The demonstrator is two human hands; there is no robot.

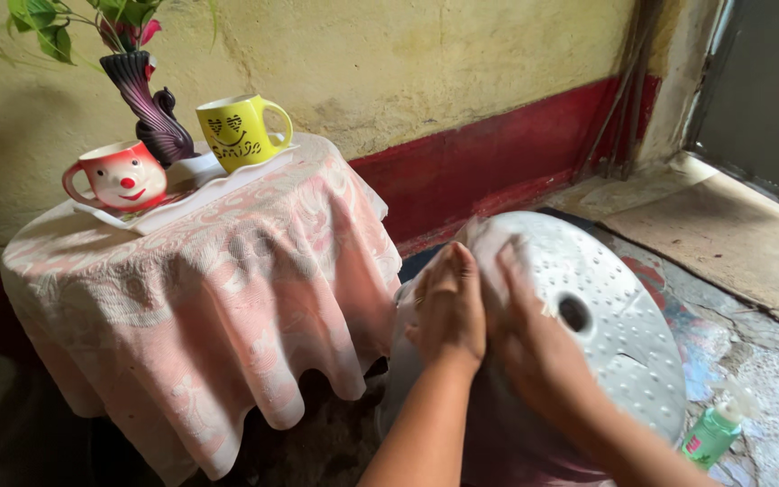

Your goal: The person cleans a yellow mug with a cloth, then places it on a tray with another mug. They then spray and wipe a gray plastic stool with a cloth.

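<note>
A white round plastic stool point(624, 334), its seat dotted with small holes and one larger centre hole, is tipped on its side toward me. My left hand point(450, 307) lies over the stool's left rim with its fingers together, holding it. My right hand point(534, 347) presses a blurred white cloth point(489, 245) against the seat, just left of the centre hole. The two hands are close together, almost touching. The stool's legs are hidden behind my arms.
To the left stands a round table under a pink lace cloth point(209, 298). On it a white tray point(173, 203) carries a red face mug point(119, 176), a yellow mug point(238, 131) and a purple vase point(148, 99). A green pump bottle point(712, 433) stands at the lower right, and a door frame point(759, 99) is at the upper right.
</note>
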